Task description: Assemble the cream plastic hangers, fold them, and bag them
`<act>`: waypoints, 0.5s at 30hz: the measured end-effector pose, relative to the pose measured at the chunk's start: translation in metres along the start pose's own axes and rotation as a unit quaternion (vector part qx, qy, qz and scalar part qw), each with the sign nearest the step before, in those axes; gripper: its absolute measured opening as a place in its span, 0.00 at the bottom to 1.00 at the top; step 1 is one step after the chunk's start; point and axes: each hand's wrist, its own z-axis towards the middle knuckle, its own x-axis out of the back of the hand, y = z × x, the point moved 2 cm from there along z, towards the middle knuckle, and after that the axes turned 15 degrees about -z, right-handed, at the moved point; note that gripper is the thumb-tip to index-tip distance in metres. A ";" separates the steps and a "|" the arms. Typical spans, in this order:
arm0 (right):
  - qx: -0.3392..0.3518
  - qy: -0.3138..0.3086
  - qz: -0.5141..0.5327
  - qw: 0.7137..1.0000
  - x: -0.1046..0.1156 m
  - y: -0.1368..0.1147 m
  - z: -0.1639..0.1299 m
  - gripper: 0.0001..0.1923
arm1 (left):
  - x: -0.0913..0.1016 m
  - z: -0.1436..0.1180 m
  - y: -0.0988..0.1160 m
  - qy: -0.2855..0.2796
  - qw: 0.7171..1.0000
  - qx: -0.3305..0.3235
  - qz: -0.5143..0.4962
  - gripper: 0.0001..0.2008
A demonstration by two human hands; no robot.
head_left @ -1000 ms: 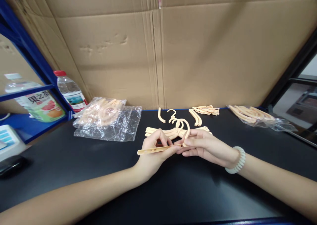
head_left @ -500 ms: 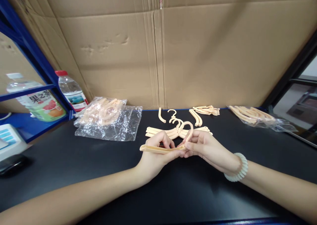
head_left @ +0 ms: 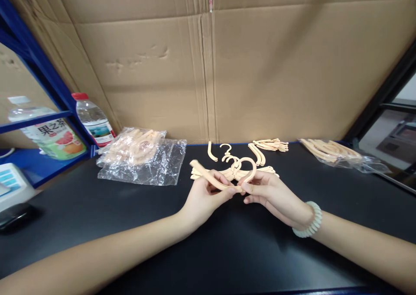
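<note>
From the head camera I see my left hand [head_left: 204, 195] pinching a beige hanger arm [head_left: 209, 176] between thumb and fingers, above the middle of the black bench [head_left: 130, 225]. Half a second ago that arm lay almost level and pointed left; now its free end has swung up and away, toward the far edge. My right hand [head_left: 271, 193] grips the hook piece [head_left: 248, 167] where it meets the arm, and the two hands touch at the fingertips. Both hands have moved slightly toward the far edge since a second ago. The bead bracelet [head_left: 308, 220] sits on my right wrist.

Just behind the hands lies a pile of finished hangers [head_left: 227, 169], unchanged. Loose arms [head_left: 271, 144] rest near the far edge, a clear bag of parts [head_left: 143, 154] lies toward the far left, and another bag [head_left: 338, 153] toward the far right corner. Two bottles [head_left: 92, 119] stand at the blue shelf [head_left: 39, 119], as before.
</note>
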 end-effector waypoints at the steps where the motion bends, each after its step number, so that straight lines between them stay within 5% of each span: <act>1: 0.003 -0.001 -0.013 1.000 0.000 0.000 0.000 0.11 | 0.000 0.000 0.000 0.006 1.000 0.006 -0.009 0.11; 11: 0.042 -0.014 -0.086 0.995 -0.005 0.001 0.004 0.15 | -0.004 -0.001 -0.004 -0.029 0.998 0.036 -0.032 0.15; 15: 0.072 0.022 -0.074 0.994 0.018 -0.009 0.016 0.17 | -0.002 0.000 -0.002 -0.008 0.996 0.070 -0.052 0.14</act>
